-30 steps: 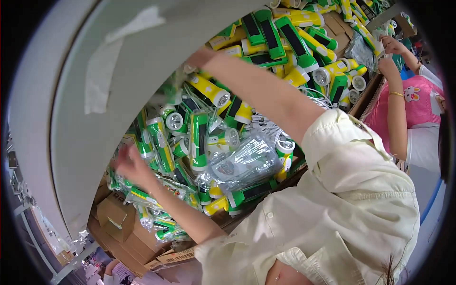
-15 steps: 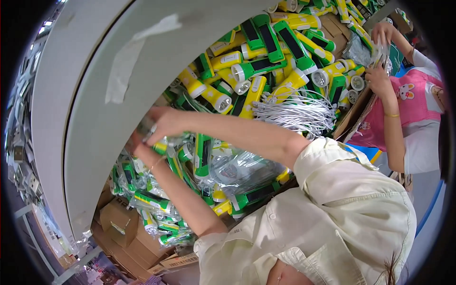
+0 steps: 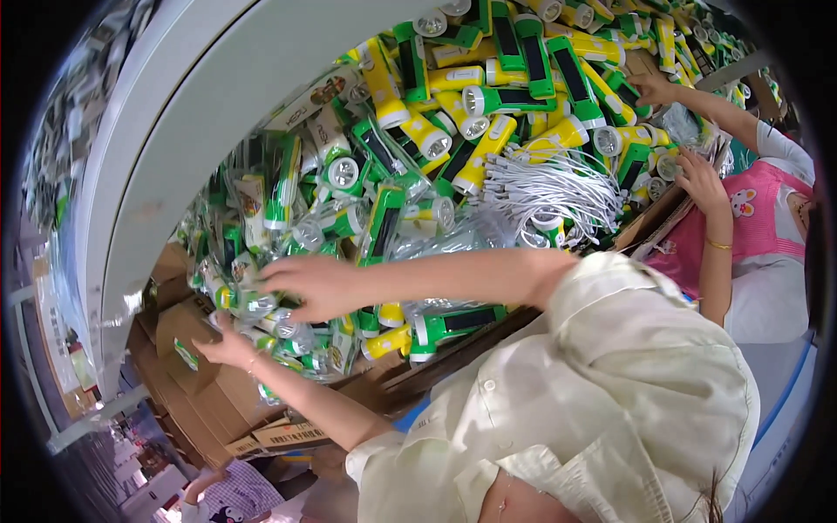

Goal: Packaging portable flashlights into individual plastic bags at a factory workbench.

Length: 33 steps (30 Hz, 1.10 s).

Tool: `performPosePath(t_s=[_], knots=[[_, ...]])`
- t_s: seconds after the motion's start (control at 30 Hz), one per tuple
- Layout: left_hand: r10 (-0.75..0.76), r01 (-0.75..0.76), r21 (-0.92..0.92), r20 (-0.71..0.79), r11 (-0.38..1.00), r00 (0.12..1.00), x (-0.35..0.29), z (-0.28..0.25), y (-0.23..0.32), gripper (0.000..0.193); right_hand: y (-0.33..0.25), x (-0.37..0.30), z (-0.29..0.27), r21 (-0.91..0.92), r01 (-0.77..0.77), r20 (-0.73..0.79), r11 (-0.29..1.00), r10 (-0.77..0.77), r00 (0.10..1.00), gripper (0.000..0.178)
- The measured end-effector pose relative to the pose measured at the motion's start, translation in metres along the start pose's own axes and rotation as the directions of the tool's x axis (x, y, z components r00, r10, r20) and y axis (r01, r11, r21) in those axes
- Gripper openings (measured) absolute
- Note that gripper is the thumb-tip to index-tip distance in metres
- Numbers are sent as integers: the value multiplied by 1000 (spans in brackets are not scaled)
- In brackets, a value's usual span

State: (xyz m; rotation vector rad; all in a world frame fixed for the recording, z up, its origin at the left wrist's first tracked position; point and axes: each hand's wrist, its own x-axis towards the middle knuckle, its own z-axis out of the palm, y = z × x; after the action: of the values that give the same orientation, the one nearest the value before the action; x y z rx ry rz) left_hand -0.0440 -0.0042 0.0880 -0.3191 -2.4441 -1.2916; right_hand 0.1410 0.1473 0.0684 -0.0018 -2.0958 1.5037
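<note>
My right hand (image 3: 318, 286) reaches across the pile, its fingers stretched out and slightly blurred, just over flashlights in clear bags (image 3: 255, 307). Lower and further left is my left hand (image 3: 228, 347), fingers apart and nothing visible in them, beside the bagged flashlights and over the edge of a brown cardboard box (image 3: 187, 392). Yellow-and-green flashlights (image 3: 488, 152) with dark panels fill the middle of the work surface. A bundle of white cables (image 3: 554, 187) lies on them. Between my right forearm and the cables is a heap of clear plastic bags (image 3: 458, 240).
A pale grey curved machine part (image 3: 187, 113) arches over the left side. At right, a co-worker in a pink apron (image 3: 767, 213) has one hand (image 3: 654, 90) over the flashlights. Another person in a checked garment (image 3: 240, 492) is at lower left. A small green-and-white packet (image 3: 185, 354) rests on the box.
Both my hands have come out from beside the grey machine part, down toward the bagged flashlights, and moved apart. The view has shifted. The co-worker's hands have separated.
</note>
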Motion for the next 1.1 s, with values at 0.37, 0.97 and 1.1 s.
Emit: performPosePath(t_s=[0.37, 0.97, 1.1], knots=[[752, -730, -443, 643, 520, 145, -235, 112, 119, 46, -20, -208, -124, -849, -137, -43, 510, 192, 980, 52], [568, -587, -210, 629, 782, 531, -211, 9, 50, 43, 9, -198, -124, -837, -234, -211, 494, 103, 972, 35], [563, -403, -399, 656, 824, 503, -253, 37, 68, 35, 19, -181, -120, -885, -299, -180, 358, 329, 927, 41]])
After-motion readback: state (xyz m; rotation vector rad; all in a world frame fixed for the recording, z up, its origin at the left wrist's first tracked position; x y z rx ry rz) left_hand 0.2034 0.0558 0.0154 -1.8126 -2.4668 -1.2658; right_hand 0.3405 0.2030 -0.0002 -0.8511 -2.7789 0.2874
